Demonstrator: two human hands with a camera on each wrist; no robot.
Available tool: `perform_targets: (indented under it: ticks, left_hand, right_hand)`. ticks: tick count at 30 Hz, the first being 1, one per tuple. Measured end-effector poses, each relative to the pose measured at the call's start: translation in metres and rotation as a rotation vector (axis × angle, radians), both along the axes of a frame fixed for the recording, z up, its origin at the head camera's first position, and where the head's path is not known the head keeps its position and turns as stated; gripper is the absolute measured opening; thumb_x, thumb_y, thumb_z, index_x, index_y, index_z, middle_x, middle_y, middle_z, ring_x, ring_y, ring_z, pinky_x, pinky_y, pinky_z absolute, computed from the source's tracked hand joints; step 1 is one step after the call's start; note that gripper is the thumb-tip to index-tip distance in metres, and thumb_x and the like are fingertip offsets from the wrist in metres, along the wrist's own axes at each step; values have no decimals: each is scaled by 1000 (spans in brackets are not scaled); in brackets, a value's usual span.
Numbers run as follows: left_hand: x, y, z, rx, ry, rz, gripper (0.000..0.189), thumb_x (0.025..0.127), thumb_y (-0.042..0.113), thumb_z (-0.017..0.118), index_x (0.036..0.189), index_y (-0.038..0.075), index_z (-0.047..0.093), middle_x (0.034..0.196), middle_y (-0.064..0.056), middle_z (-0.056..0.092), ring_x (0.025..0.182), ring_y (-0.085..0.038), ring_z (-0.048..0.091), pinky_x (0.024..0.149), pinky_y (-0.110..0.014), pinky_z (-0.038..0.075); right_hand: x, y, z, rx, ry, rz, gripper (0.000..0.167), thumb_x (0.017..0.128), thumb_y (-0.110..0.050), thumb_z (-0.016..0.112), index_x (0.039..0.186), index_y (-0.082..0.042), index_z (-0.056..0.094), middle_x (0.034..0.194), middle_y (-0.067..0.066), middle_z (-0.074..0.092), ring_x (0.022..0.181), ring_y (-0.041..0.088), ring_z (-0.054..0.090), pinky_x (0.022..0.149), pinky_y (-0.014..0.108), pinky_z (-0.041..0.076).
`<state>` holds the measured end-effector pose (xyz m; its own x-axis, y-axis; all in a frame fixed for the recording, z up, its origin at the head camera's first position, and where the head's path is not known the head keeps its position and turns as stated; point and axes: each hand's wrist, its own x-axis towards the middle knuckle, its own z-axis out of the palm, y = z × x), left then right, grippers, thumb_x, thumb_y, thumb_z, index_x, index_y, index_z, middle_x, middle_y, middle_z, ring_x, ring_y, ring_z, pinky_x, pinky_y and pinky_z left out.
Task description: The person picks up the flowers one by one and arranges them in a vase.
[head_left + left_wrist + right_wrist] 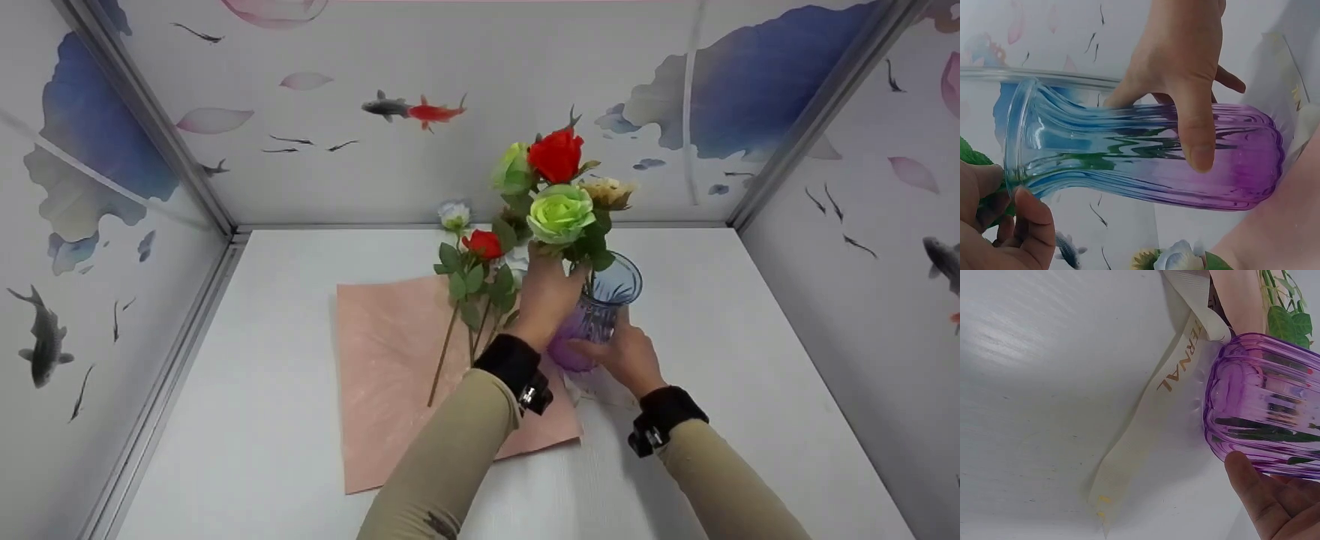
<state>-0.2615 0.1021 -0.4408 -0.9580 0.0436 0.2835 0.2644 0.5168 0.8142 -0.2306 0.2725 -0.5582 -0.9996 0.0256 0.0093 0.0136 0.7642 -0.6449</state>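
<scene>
My left hand [550, 296] pinches the stems of several artificial flowers at the mouth of a ribbed glass vase. Among the blooms are a red rose [556, 156] and a green rose [561, 214]. The vase [1140, 154] shades from blue at its flared rim to purple at its base. My right hand [631, 358] grips the vase low on its body, thumb across the near side in the left wrist view. Green stems show through the glass. Leaves partly hide the left fingertips in the head view. Near the vase's base lies a cream ribbon [1145, 419] with gold letters.
Left of the vase, a sheet of pink wrapping paper [397, 360] lies on the white table [720, 315]. Loose flowers rest over it, including a smaller red rose [482, 244] and a white flower [454, 215]. Printed wall panels [300, 180] enclose the table's back and sides.
</scene>
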Motion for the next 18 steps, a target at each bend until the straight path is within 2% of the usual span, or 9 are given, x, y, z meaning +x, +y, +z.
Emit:
perform_targets:
  ticks: [2, 4, 6, 7, 8, 10, 14, 18]
  left_hand:
    - [-2, -4, 0, 27, -44, 15, 62, 96, 30, 72, 149, 8, 49, 146, -18, 50, 127, -29, 60, 103, -41, 51]
    - [-5, -7, -1, 47, -71, 21, 55, 94, 34, 75, 141, 11, 57, 133, -12, 61, 116, -23, 65, 94, -35, 54]
    - [-7, -10, -1, 60, -89, 23, 40, 93, 36, 76, 122, 10, 66, 108, -7, 69, 95, -18, 67, 79, -29, 52]
    - [-8, -11, -1, 61, -99, 22, 33, 93, 37, 76, 111, 11, 68, 94, -4, 68, 84, -16, 65, 71, -27, 49]
    - [-9, -12, 0, 56, -113, 22, 28, 94, 38, 75, 99, 12, 67, 82, -1, 64, 74, -15, 60, 64, -26, 44]
    - [-11, -14, 0, 29, -133, 25, 35, 94, 41, 74, 79, 14, 59, 66, 2, 50, 60, -14, 47, 56, -27, 33]
    - [-14, -14, 1, -16, -170, 23, 49, 96, 46, 69, 64, 19, 45, 58, 7, 36, 54, -11, 36, 53, -27, 27]
    - [-15, -14, -1, -22, -199, 4, 55, 98, 49, 65, 59, 18, 42, 55, 7, 33, 52, -12, 34, 52, -27, 26]
  right_hand:
    - [0, 0, 0, 2, 9, 0, 125, 76, -66, 82, 158, 2, 15, 120, 36, 65, 101, 44, 68, 84, 54, 54]
    - [0, 1, 0, 3, 9, -2, 126, 76, -65, 82, 158, 3, 14, 123, 37, 63, 107, 47, 67, 88, 55, 54]
    - [0, 1, -1, -1, 4, -6, 127, 76, -65, 82, 159, 2, 13, 125, 38, 62, 111, 48, 66, 92, 57, 53]
    - [0, 1, -1, -5, -1, -7, 127, 76, -65, 82, 159, 2, 12, 127, 37, 61, 113, 49, 65, 94, 57, 52]
    - [0, 1, -1, -9, -6, -9, 127, 76, -65, 81, 159, 1, 12, 129, 37, 61, 115, 49, 64, 95, 58, 52]
    - [-1, 0, -1, -15, -13, -12, 126, 77, -65, 82, 159, -1, 12, 131, 36, 60, 117, 49, 63, 97, 58, 51]
    - [-1, -1, -1, -7, -17, -15, 125, 76, -64, 82, 159, -1, 13, 132, 37, 59, 118, 49, 63, 97, 58, 51]
    - [0, -1, 0, 0, -15, -18, 126, 76, -64, 82, 159, -1, 13, 132, 37, 59, 118, 49, 63, 97, 58, 51]
